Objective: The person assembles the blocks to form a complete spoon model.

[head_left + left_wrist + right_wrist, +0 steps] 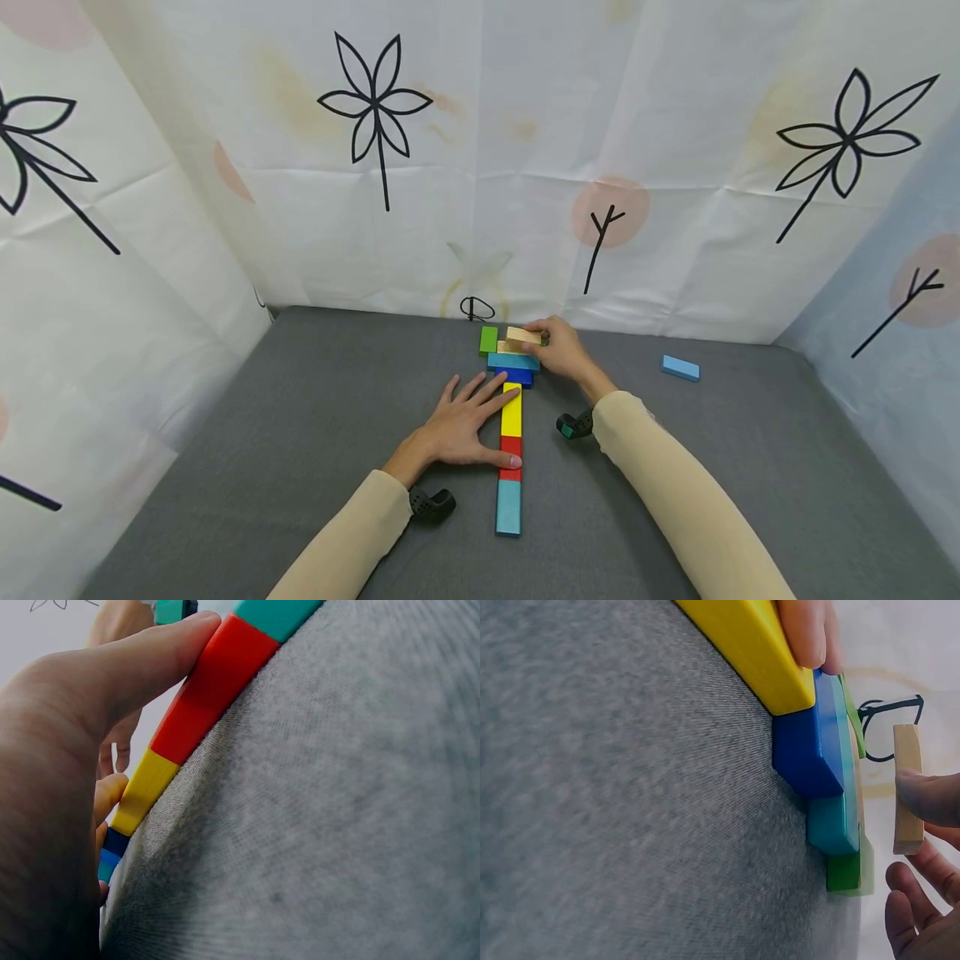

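My right hand (564, 350) pinches a plain wooden block (909, 795) between thumb and fingers, raised above the far end of a row of coloured blocks. Beneath it another plain wooden block (505, 347) lies behind a teal block (513, 362), with a green block (488, 339) to its left. A blue block (810, 754) comes nearer, lying crosswise. From there a yellow block (512, 417), a red block (214, 686) and a light blue block (508, 507) run lengthwise toward me. My left hand (459, 429) is spread, thumb touching the red block and a fingertip at the yellow one.
A loose blue block (681, 368) lies apart at the right of the grey tabletop (300, 433). White cloth walls (480, 167) with drawn plants rise behind and at both sides. A green block (844, 871) sits at the row's far right end.
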`<move>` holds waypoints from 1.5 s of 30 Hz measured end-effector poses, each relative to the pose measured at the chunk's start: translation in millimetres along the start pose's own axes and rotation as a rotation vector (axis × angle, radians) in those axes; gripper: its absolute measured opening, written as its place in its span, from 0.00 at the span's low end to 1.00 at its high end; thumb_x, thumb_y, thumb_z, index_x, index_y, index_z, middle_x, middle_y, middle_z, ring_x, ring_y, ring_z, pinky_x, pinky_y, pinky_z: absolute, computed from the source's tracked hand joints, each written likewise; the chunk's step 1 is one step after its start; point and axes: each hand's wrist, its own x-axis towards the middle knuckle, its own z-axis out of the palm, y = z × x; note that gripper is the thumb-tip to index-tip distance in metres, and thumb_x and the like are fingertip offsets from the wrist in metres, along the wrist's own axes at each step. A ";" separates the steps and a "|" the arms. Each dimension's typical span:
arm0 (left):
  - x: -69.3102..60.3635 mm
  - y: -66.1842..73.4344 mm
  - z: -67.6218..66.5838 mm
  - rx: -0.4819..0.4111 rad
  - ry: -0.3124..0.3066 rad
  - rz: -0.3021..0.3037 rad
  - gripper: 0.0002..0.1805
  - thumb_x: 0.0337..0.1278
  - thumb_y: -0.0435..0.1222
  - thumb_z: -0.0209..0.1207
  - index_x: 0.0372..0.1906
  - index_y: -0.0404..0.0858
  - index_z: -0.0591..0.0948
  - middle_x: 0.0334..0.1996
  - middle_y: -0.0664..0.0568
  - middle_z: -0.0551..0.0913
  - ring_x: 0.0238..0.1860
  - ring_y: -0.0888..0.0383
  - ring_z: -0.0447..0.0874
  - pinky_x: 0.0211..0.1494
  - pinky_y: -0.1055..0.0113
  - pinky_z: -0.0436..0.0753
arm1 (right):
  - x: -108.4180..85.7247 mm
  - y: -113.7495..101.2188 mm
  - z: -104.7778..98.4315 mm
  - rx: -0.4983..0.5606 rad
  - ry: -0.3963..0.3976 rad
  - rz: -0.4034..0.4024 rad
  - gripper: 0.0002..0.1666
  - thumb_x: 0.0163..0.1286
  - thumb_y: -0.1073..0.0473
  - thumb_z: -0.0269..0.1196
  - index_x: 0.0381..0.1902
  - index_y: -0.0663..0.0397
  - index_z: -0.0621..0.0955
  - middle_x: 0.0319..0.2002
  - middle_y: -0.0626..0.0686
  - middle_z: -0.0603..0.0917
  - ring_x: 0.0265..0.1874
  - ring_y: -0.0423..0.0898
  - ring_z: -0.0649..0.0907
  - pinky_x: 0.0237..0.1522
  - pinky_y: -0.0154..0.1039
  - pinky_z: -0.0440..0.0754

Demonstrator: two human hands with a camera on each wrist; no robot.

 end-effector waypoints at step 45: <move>1.4 -2.1 1.6 0.012 -0.004 0.003 0.56 0.49 0.76 0.56 0.82 0.62 0.51 0.82 0.64 0.37 0.82 0.51 0.36 0.76 0.38 0.30 | 31.7 -3.2 19.4 -0.110 -0.015 0.111 0.21 0.75 0.58 0.63 0.62 0.57 0.83 0.61 0.60 0.80 0.56 0.60 0.71 0.64 0.59 0.61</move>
